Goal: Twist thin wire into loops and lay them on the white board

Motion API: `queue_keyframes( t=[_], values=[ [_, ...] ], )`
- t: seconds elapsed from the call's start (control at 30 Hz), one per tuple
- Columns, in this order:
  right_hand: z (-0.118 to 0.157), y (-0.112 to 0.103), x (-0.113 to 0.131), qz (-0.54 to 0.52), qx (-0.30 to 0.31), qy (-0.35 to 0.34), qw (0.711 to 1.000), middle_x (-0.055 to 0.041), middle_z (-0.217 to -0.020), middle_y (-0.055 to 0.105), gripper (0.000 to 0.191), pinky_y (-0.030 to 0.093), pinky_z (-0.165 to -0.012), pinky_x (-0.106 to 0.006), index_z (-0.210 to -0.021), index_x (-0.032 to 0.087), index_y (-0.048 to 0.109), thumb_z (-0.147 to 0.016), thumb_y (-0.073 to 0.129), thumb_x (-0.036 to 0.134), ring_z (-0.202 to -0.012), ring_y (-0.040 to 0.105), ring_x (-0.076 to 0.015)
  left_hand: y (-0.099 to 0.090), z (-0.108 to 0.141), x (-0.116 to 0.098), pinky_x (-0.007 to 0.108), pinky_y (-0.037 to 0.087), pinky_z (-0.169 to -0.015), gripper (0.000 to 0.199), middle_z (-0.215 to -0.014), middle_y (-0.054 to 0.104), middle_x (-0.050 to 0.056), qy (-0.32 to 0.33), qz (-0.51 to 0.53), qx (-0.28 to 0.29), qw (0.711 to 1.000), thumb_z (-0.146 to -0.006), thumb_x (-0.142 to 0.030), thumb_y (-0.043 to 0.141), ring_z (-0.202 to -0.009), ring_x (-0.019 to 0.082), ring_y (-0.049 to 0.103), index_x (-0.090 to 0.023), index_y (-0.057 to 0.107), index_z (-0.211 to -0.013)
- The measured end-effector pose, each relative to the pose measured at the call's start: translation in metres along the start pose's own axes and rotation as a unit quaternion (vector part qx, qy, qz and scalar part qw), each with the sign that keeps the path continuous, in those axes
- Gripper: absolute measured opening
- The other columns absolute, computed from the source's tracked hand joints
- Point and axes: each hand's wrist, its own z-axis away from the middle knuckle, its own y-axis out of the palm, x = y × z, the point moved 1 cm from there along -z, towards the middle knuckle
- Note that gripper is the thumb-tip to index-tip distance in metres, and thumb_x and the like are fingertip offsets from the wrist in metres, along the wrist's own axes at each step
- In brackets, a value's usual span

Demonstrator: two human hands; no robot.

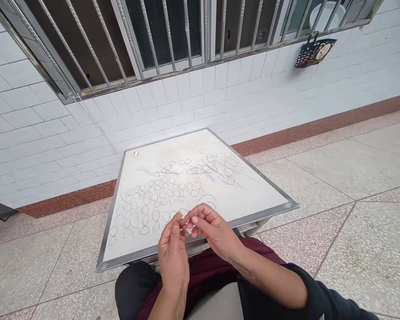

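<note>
My left hand (174,255) and my right hand (218,231) are held close together over the near edge of the white table. Between their fingertips runs a short, thin wire (187,219). Thumb and index finger of each hand are pinched on it. A tan wrap, perhaps tape, covers the tip of a left finger. Just beyond the hands lies a larger loop of thin wire (207,200). Many dark wire figure-eights (156,218) are spread in rows on the left half of the tabletop. Looped wires with long straight tails (220,171) lie in a loose tangle farther back.
The white table (253,198) has a metal rim and stands against a tiled wall (146,115). Near its back left corner sits a small red-and-white object (135,154). A dotted black bag (315,52) hangs from the barred window (173,35).
</note>
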Motion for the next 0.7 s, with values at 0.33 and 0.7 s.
queue_keyframes(
  t=[0.33,0.7],
  values=[
    [0.02,0.007,-0.013,0.04,0.01,0.039,0.998,-0.0037,-0.111,0.059,0.034,0.046,-0.06,-0.023,-0.115,0.031,0.063,-0.082,0.069,0.032,-0.081,0.058,-0.0129,-0.03,0.026,-0.022,0.028,0.045,-0.078,0.029,-0.094,0.073,0.007,0.028,-0.019,-0.064,0.997,-0.078,-0.038,0.072,-0.086,0.015,0.063,-0.019,0.074,-0.1],
    [0.027,-0.012,-0.011,0.203,-0.027,-0.124,0.971,-0.0028,-0.097,0.053,0.017,0.052,-0.065,-0.03,-0.1,0.028,0.063,-0.084,0.066,0.032,-0.079,0.053,-0.015,-0.04,0.039,-0.027,0.024,0.046,-0.069,0.026,-0.094,0.073,0.009,0.013,0.003,-0.084,0.996,-0.075,-0.036,0.075,-0.078,0.013,0.063,-0.015,0.075,-0.092]
  ],
)
